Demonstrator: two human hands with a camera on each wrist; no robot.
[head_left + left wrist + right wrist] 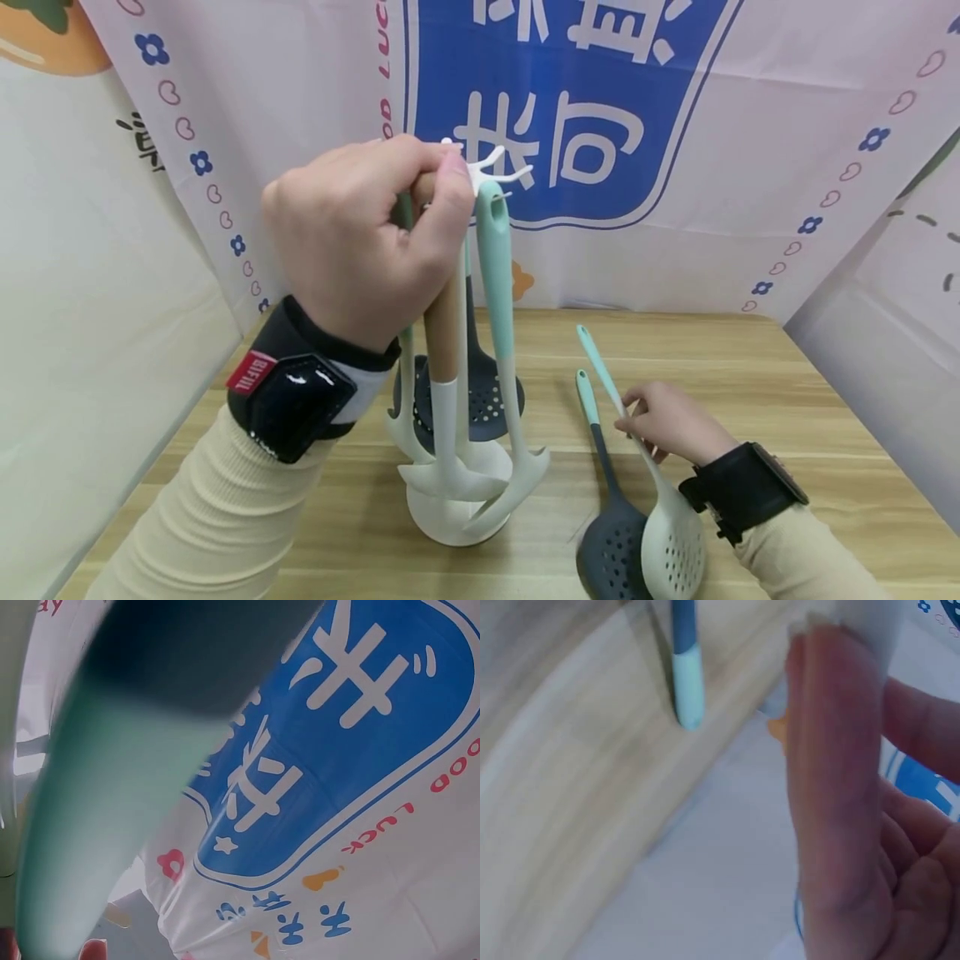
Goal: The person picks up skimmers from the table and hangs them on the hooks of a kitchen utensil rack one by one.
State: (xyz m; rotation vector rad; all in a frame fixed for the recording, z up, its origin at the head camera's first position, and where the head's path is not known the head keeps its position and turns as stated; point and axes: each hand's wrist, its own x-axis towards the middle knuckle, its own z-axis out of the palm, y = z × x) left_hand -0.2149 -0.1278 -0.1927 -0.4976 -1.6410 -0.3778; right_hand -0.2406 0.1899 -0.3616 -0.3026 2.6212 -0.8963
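A white utensil rack (457, 523) with a round base stands mid-table. My left hand (360, 225) pinches its top beside the hooks, close around the upper end of a wooden-handled ladle (444, 333). A white ladle with a mint handle (496, 267) hangs at the right, and a dark skimmer (487, 400) hangs behind. In the left wrist view a blurred mint handle (105, 802) crosses close to the camera. My right hand (675, 421) pinches the handle of a white skimmer (672, 546), whose perforated head is low over the table, overlapping a dark skimmer (611, 542).
The wooden table (787, 400) reaches back to a printed cloth (675, 258) with a blue panel. White cloth walls (90, 250) rise on both sides. The rack's hooks (498, 171) spread outward at the top, and ladle heads jut around its base.
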